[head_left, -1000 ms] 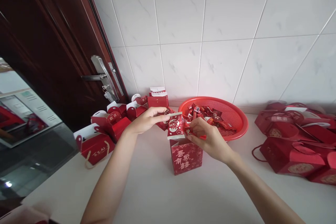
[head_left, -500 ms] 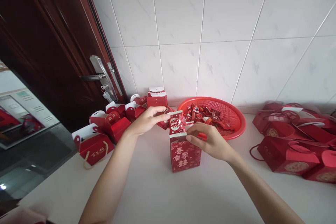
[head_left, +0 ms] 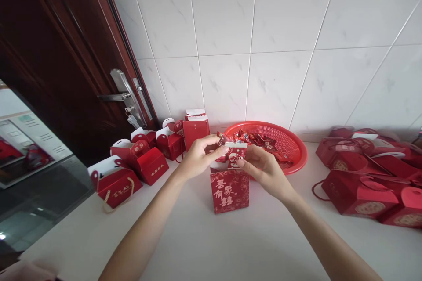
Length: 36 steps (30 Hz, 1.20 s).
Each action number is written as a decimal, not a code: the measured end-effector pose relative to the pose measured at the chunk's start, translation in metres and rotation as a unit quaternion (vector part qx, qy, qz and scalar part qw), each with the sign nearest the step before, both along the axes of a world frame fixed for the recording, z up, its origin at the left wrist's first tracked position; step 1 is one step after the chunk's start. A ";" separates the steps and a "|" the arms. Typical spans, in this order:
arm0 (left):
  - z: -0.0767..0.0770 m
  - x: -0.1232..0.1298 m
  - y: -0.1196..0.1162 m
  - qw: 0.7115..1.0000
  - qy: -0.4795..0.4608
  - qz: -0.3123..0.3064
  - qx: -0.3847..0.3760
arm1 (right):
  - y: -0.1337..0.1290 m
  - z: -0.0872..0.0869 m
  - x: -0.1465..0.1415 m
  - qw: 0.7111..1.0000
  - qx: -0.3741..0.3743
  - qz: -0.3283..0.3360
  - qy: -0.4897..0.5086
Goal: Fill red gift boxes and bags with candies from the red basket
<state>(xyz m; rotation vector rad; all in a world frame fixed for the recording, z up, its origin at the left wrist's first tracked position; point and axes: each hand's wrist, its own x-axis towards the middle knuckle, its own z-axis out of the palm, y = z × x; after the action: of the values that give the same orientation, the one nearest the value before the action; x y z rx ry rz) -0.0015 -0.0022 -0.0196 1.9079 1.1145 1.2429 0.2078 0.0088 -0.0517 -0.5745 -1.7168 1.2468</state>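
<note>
A red box [head_left: 231,191] with pale lettering stands open at the top on the white table. Above its opening, my left hand [head_left: 202,156] pinches red candy packets at their left side. One small red packet [head_left: 236,156] with a white round print hangs upright there, and my right hand [head_left: 267,169] grips its right edge between thumb and fingers. Another red packet [head_left: 220,140] shows by the left fingertips. The inside of the box is mostly hidden.
Behind the hands, a red plastic basket [head_left: 298,149] holds wrapped candies. Several open red boxes [head_left: 150,164] stand at the left, near a dark door [head_left: 66,52]. More red boxes [head_left: 359,193] are grouped at the right. A tiled wall [head_left: 224,88] rises behind the table [head_left: 198,246].
The printed packet has moved right and turned more upright. My left hand has shifted right with it, and my right hand, before at the box's rim, now grips the packet.
</note>
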 end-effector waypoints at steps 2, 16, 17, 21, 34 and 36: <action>0.000 -0.001 0.001 1.000 -0.006 0.000 -0.004 | 0.000 0.000 -0.001 1.000 0.006 0.010 0.004; 0.021 -0.024 -0.008 0.991 -0.092 0.091 0.012 | 0.001 0.003 0.007 0.984 0.096 -0.066 -0.132; 0.022 -0.027 -0.008 0.989 -0.104 0.101 0.012 | 0.001 0.004 0.007 0.981 0.104 -0.075 -0.144; 0.024 -0.031 -0.008 0.983 -0.142 0.117 0.013 | -0.003 0.008 0.007 0.970 0.126 -0.101 -0.182; 0.015 -0.028 -0.005 0.992 -0.103 0.071 -0.015 | -0.004 0.006 -0.001 0.916 0.232 -0.147 -0.293; 0.014 -0.025 -0.004 0.993 -0.107 0.053 -0.025 | -0.004 0.010 0.003 0.920 0.223 -0.120 -0.299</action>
<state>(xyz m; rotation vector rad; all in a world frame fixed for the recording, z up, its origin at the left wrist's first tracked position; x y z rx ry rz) -0.0267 -0.0065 -0.0055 1.6531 1.1345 1.4264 0.2104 0.0052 -0.0413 -0.9116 -2.2590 0.4864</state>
